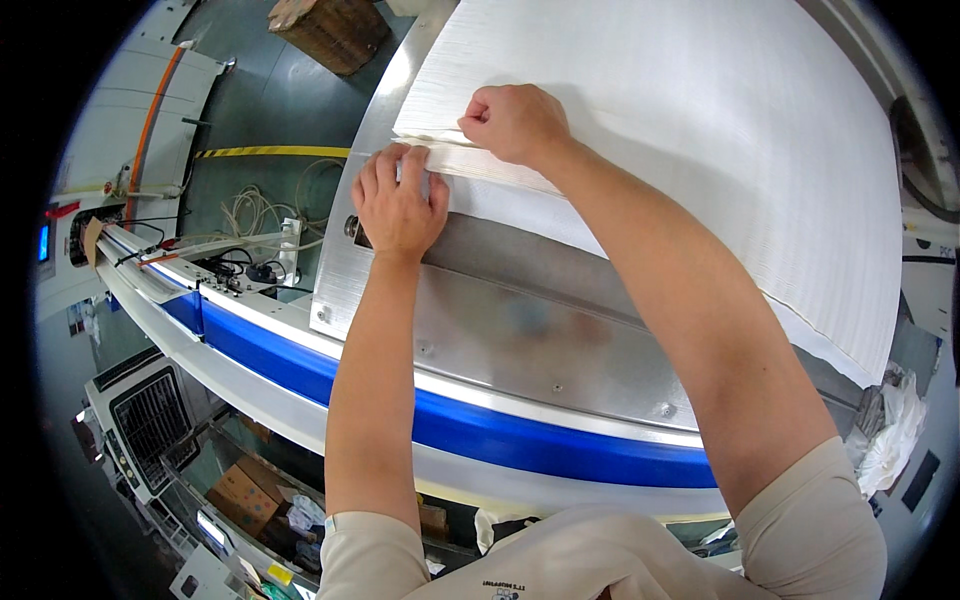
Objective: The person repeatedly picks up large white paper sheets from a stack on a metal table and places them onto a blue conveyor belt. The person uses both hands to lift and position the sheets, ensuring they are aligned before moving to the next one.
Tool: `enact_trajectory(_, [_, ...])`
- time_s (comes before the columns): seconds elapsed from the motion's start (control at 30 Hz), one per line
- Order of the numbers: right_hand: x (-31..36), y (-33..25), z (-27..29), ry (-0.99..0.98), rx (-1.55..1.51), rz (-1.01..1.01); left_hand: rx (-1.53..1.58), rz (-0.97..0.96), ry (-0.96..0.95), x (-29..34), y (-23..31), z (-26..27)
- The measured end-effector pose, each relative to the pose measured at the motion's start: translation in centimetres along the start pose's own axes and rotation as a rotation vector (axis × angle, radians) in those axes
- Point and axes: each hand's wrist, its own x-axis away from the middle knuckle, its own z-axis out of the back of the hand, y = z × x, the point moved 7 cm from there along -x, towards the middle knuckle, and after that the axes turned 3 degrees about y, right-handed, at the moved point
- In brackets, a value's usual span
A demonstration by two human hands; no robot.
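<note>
A thick stack of thin white sheets (720, 130), which look like cloth, lies on a bare metal tabletop (540, 340). Its near left corner shows many loose, uneven layers (485, 165). Against that corner rests my left hand (398, 205), fingers bent and slightly apart, fingertips touching the layered edge, thumb off to the side. Just beyond and to the right, my right hand (518, 122) is closed in a pinch over the top of the stack beside the edge. Whatever its fingertips hold is hidden under the fist.
A blue strip (560, 450) runs along the table's near edge. At the left are a machine arm with wiring (235, 265) and coiled cable (258, 212) on the floor. A wooden box (330, 32) stands beyond. A white plastic bag (890, 425) hangs at the right.
</note>
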Motion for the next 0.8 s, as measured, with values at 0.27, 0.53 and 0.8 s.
enact_trajectory(0.27, [6.7,-0.8,3.2,0.074,-0.147,0.106,0.108,-0.280,-0.176,-1.0,0.6,1.9])
enact_trajectory(0.53, [27.0,15.7,17.2,0.312,0.481,-0.250,-0.227,-0.286,-0.915,-3.0,2.6,0.3])
enact_trajectory(0.8, [49.3,39.9,36.6,0.137,0.853,-0.731,-0.566,-0.526,-0.890,-3.7,4.7,-5.3])
